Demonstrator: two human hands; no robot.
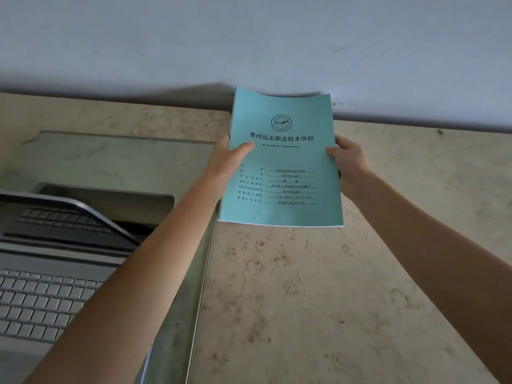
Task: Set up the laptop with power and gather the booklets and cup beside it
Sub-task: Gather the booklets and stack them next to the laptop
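gripping the teal booklet (pixel 282 162) by both side edges, your left hand (pixel 225 162) and right hand (pixel 350 164) have fingers closed on it, thumbs on the cover. you hold it above the marble bench (pixel 318 286), right of the open laptop (pixel 55 259).

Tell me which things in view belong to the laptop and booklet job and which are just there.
Part of the job:
- teal booklet, held at its side edges by the left hand and the right hand
- open laptop, at the left

Just there:
- marble counter
- glass sheet under the laptop
- white wall

No cup or power cable in view.
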